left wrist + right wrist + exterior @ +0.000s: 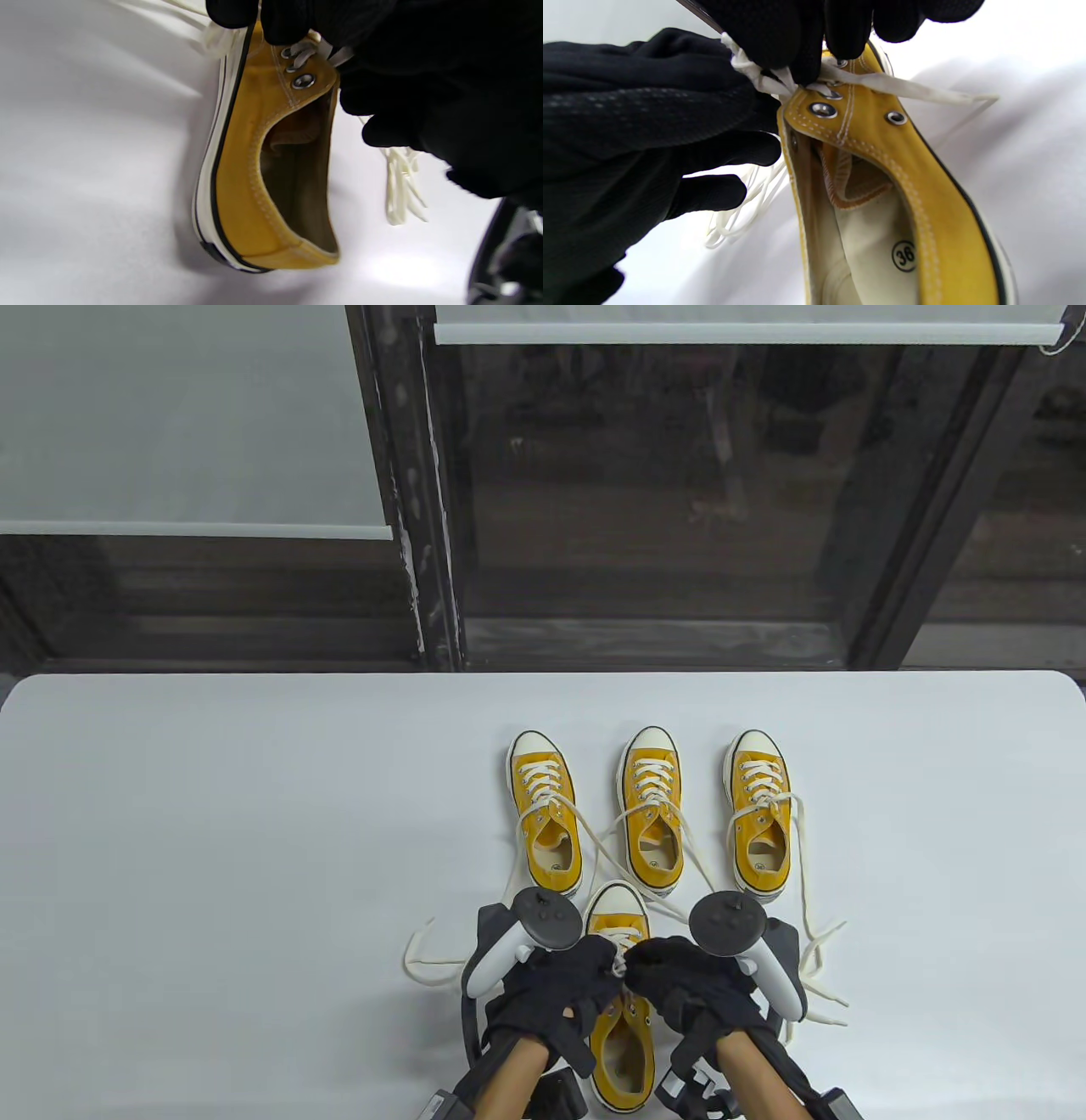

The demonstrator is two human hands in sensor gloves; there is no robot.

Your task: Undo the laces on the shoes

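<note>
Table view: at the bottom centre, the yellow canvas low-top sneaker is worked by both gloved hands. Left wrist view: the left hand pinches lace at the top eyelets. Right wrist view: the right hand pinches the soft, flat white cotton lace, probably light and limp, best taken near its knot.

A white desk with rounded far corners fills the lower half of the frame, and behind it, across the top, stands a dark-framed window with two pale roller blinds partly lowered over the glass.
</note>
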